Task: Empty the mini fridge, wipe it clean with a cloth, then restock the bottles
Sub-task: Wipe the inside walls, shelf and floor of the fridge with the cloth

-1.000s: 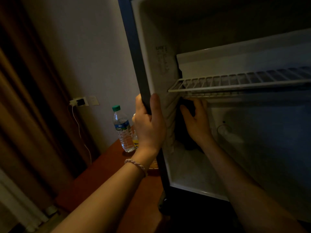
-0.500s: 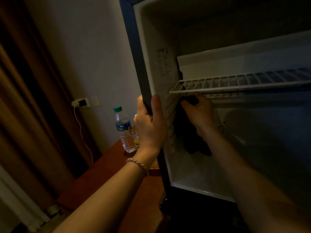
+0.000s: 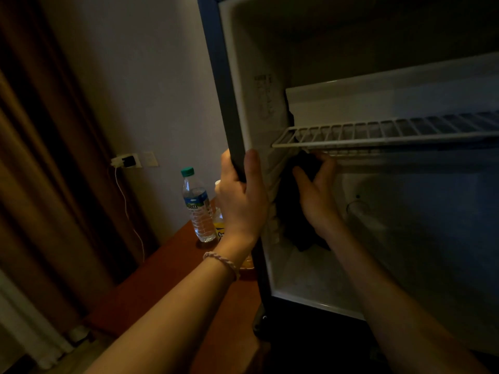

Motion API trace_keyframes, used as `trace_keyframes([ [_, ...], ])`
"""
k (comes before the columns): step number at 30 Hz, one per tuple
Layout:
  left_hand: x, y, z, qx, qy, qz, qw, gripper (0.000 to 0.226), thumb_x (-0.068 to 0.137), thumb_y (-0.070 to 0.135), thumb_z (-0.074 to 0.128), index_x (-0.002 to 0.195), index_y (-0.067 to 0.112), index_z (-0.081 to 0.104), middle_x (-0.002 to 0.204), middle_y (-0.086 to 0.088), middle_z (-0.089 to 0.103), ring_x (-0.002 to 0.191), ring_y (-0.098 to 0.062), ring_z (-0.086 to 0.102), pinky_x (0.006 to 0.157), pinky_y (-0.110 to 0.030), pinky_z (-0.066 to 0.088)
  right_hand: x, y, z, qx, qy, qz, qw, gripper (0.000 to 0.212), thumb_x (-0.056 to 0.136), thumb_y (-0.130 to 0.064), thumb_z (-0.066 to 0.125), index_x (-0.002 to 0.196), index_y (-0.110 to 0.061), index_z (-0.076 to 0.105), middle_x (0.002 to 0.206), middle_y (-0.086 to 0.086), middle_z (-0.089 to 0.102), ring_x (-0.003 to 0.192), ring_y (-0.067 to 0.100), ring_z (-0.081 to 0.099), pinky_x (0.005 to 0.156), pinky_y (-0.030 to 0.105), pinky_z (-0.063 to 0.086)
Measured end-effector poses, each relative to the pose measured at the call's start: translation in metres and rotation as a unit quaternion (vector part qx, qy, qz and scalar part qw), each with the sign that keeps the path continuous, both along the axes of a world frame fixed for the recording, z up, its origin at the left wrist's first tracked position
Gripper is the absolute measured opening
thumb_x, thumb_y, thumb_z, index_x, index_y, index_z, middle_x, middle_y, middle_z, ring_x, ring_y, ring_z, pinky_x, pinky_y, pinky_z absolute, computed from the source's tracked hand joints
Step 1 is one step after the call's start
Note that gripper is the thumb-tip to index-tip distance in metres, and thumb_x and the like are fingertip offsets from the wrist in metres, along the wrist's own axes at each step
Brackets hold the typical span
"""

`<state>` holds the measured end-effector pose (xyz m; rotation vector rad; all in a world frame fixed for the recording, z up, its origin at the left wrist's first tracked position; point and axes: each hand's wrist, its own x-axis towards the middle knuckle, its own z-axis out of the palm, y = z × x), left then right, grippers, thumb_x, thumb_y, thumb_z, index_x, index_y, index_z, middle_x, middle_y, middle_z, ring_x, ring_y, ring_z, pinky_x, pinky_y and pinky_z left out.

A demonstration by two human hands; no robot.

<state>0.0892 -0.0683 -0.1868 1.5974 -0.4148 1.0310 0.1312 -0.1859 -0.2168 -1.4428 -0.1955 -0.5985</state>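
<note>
Clamping the dark front edge of the mini fridge (image 3: 216, 76), the left hand (image 3: 241, 203) has its thumb laid on the inner white lip and its fingers curled round the outer side, a firm grip on the frame at about the height of the wire shelf (image 3: 391, 132). Inside the cabinet, the right hand (image 3: 317, 197) holds a dark cloth (image 3: 293, 211) against the left inner wall just under the shelf, fingers bent over the cloth's upper part and the thumb spread out below them; the rest of the cloth hangs down along the wall toward the fridge floor. Both compartments, above and below the shelf, show only bare white lining in the dim light. Outside, to the left of the fridge, a clear water bottle (image 3: 196, 206) with a green cap stands upright on the reddish tabletop (image 3: 162, 265), and a second bottle with a yellow label (image 3: 218, 226) stands just beside it, mostly hidden behind the left wrist, which wears a braided bracelet (image 3: 220, 261). On the wall behind, a charger (image 3: 126, 161) sits in a socket with its white cable trailing down beside the brown curtain (image 3: 40, 157).
</note>
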Motion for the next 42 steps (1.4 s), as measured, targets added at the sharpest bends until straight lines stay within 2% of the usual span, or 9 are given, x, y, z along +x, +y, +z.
trace_keyframes([
  [5, 0.000, 0.001, -0.001, 0.002, -0.003, -0.006, 1.000, 0.031, 0.099, 0.042, 0.040, 0.103, 0.012, 0.050, 0.064, 0.019, 0.055, 0.051, -0.001, 0.049, 0.049, -0.012, 0.037, 0.001, 0.008, -0.012, 0.007, -0.056, -0.066, 0.996, 0.023, 0.098, -0.026, 0.058, 0.120, -0.028, 0.052, 0.122, 0.000, 0.058, 0.113, 0.010, 0.057, 0.102, 0.038, 0.049],
  [10, 0.002, 0.001, -0.001, -0.001, 0.000, -0.001, 1.000, 0.025, 0.102, 0.037, 0.042, 0.104, 0.013, 0.050, 0.062, 0.019, 0.055, 0.049, -0.002, 0.048, 0.048, -0.013, 0.036, -0.008, -0.002, -0.016, -0.046, -0.049, 0.037, 0.997, 0.049, 0.094, -0.027, 0.062, 0.139, -0.026, 0.042, 0.140, -0.002, 0.049, 0.128, 0.008, 0.048, 0.105, 0.023, 0.042],
  [14, 0.002, 0.001, -0.002, -0.001, 0.004, 0.003, 1.000, 0.024, 0.102, 0.037, 0.042, 0.103, 0.014, 0.049, 0.059, 0.017, 0.052, 0.046, -0.001, 0.045, 0.047, -0.012, 0.033, -0.006, -0.005, -0.018, -0.081, -0.067, 0.010, 0.994, 0.048, 0.095, -0.023, 0.063, 0.138, -0.026, 0.044, 0.139, -0.004, 0.051, 0.127, 0.005, 0.048, 0.106, 0.018, 0.041],
  [18, 0.001, 0.000, 0.000, -0.002, 0.003, 0.004, 1.000, 0.023, 0.099, 0.044, 0.041, 0.099, 0.022, 0.049, 0.060, 0.017, 0.052, 0.048, -0.002, 0.046, 0.047, -0.014, 0.035, 0.001, -0.005, -0.007, -0.077, -0.061, -0.020, 0.995, 0.031, 0.095, -0.025, 0.063, 0.125, -0.024, 0.055, 0.123, -0.004, 0.059, 0.112, 0.003, 0.056, 0.093, 0.011, 0.044],
  [24, 0.000, -0.001, 0.001, -0.005, 0.007, 0.002, 1.000, 0.026, 0.098, 0.044, 0.040, 0.098, 0.020, 0.049, 0.059, 0.017, 0.053, 0.047, -0.002, 0.046, 0.047, -0.013, 0.034, 0.012, -0.012, 0.009, -0.040, -0.047, -0.008, 0.998, 0.017, 0.094, -0.020, 0.066, 0.110, -0.023, 0.058, 0.097, -0.021, 0.058, 0.082, -0.024, 0.054, 0.073, -0.001, 0.043],
  [32, -0.002, -0.001, 0.000, -0.006, 0.006, 0.008, 1.000, 0.029, 0.096, 0.046, 0.040, 0.099, 0.018, 0.048, 0.060, 0.018, 0.054, 0.047, -0.003, 0.048, 0.046, -0.014, 0.034, -0.001, -0.002, 0.005, -0.027, -0.057, -0.012, 0.998, 0.018, 0.094, -0.021, 0.065, 0.109, -0.027, 0.058, 0.101, -0.020, 0.061, 0.094, -0.011, 0.058, 0.081, 0.006, 0.046],
  [36, -0.002, -0.002, 0.000, -0.004, 0.007, 0.008, 1.000, 0.030, 0.098, 0.045, 0.041, 0.098, 0.016, 0.048, 0.059, 0.019, 0.054, 0.046, -0.001, 0.047, 0.045, -0.013, 0.033, -0.020, 0.007, 0.000, -0.044, -0.073, -0.021, 0.996, 0.019, 0.093, -0.021, 0.065, 0.108, -0.028, 0.055, 0.106, -0.009, 0.061, 0.098, -0.006, 0.057, 0.081, 0.005, 0.045],
  [39, -0.003, -0.002, 0.000, -0.007, 0.008, 0.004, 1.000, 0.033, 0.097, 0.045, 0.041, 0.101, 0.013, 0.048, 0.062, 0.023, 0.057, 0.050, 0.000, 0.052, 0.047, -0.011, 0.036, -0.031, 0.013, -0.006, -0.054, -0.082, -0.016, 0.995, 0.023, 0.093, -0.026, 0.065, 0.113, -0.027, 0.054, 0.117, -0.001, 0.060, 0.107, 0.003, 0.058, 0.088, 0.014, 0.048],
  [42, -0.002, -0.001, -0.001, -0.004, 0.013, 0.012, 1.000, 0.017, 0.102, 0.039, 0.041, 0.099, 0.025, 0.049, 0.064, 0.023, 0.057, 0.052, 0.001, 0.051, 0.050, -0.011, 0.036, -0.034, 0.016, -0.010, -0.061, -0.095, -0.012, 0.994, 0.024, 0.092, -0.032, 0.064, 0.113, -0.030, 0.053, 0.120, 0.001, 0.059, 0.110, 0.006, 0.058, 0.092, 0.023, 0.049],
])
